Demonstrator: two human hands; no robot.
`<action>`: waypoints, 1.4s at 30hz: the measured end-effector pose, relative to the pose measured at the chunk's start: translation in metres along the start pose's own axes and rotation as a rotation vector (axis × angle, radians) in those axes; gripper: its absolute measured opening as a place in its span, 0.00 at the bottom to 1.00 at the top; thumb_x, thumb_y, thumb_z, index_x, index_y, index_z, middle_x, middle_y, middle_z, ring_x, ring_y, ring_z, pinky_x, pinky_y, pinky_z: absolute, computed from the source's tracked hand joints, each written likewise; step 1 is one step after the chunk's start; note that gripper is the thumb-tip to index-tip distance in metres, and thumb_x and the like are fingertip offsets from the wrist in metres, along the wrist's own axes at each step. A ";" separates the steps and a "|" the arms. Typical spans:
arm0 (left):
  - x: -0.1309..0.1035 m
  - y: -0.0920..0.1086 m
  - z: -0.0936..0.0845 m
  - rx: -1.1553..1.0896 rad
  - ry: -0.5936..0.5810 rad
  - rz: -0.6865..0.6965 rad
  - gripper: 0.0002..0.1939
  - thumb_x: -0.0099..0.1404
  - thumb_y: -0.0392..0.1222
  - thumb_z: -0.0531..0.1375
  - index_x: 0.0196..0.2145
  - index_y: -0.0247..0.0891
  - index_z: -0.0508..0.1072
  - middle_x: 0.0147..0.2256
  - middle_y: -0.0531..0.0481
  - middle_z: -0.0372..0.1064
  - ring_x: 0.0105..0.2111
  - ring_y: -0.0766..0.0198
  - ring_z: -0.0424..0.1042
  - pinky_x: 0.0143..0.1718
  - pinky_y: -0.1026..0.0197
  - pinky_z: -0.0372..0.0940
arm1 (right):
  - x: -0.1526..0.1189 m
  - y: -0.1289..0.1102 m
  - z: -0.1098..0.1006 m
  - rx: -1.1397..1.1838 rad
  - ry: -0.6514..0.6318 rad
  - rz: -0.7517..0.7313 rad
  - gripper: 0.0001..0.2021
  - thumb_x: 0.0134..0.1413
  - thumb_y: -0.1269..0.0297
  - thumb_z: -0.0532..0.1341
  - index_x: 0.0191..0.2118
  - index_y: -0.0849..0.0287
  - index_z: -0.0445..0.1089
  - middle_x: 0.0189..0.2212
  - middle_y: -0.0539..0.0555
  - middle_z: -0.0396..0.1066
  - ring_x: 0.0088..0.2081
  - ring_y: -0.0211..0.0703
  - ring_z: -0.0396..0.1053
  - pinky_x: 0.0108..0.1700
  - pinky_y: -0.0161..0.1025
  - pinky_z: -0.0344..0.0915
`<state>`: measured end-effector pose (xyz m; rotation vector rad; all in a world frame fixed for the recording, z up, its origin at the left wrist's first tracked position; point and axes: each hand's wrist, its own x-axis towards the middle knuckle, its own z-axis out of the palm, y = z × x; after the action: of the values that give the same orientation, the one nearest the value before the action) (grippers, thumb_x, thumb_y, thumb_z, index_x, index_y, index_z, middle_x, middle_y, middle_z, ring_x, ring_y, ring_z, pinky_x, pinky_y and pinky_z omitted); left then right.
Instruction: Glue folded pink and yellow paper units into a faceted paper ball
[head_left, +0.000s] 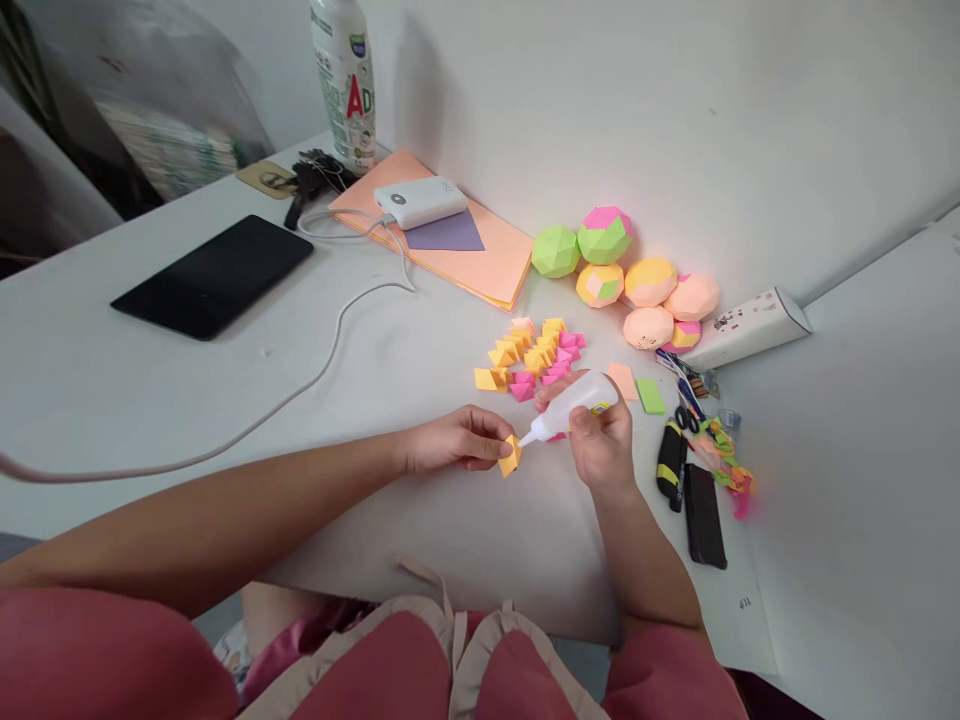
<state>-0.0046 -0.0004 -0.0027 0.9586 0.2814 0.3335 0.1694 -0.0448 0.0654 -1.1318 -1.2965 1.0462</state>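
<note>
Between the thumb and fingers of my left hand (pixel 466 440) is a small folded yellow-orange paper piece (pixel 511 458). My right hand (pixel 602 445) grips a white glue bottle (pixel 576 404), tilted so its narrow nozzle points down-left at the paper piece. The tip is at or very near the paper; whether glue comes out cannot be made out. Just beyond my hands lie rows of folded paper units, orange ones (pixel 504 350) and pink ones (pixel 564 360). Part of a pink piece shows beneath the bottle.
Faceted paper balls (pixel 601 236) sit by the wall, near a white box (pixel 750 328). At right are a black-and-yellow cutter (pixel 670 462), scissors (pixel 686 419), a black case (pixel 705 515) and paper scraps (pixel 720 445). Leftward lie a tablet (pixel 214 277), a cabled power bank (pixel 420 202) and peach paper (pixel 480 275).
</note>
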 end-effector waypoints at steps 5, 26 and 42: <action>0.000 0.000 -0.001 0.009 -0.012 0.003 0.09 0.56 0.41 0.61 0.28 0.30 0.73 0.22 0.53 0.62 0.17 0.75 0.50 0.18 0.65 0.43 | 0.001 0.001 0.000 0.026 0.004 -0.014 0.15 0.47 0.54 0.65 0.38 0.55 0.66 0.31 0.53 0.73 0.37 0.47 0.71 0.36 0.46 0.68; 0.000 -0.001 -0.002 0.012 -0.008 -0.002 0.10 0.55 0.42 0.62 0.27 0.31 0.73 0.22 0.53 0.63 0.17 0.74 0.50 0.18 0.65 0.45 | 0.002 0.001 0.001 0.031 0.048 0.075 0.15 0.45 0.53 0.65 0.36 0.55 0.65 0.29 0.53 0.74 0.32 0.46 0.72 0.28 0.41 0.68; 0.000 -0.002 -0.002 0.003 -0.006 0.000 0.10 0.55 0.43 0.63 0.28 0.31 0.74 0.21 0.54 0.63 0.16 0.74 0.50 0.18 0.65 0.44 | 0.005 0.004 -0.003 0.092 0.086 0.151 0.15 0.44 0.52 0.66 0.34 0.57 0.66 0.29 0.53 0.75 0.34 0.48 0.74 0.34 0.45 0.70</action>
<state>-0.0051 -0.0001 -0.0051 0.9620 0.2766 0.3305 0.1727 -0.0393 0.0626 -1.2050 -1.0982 1.1435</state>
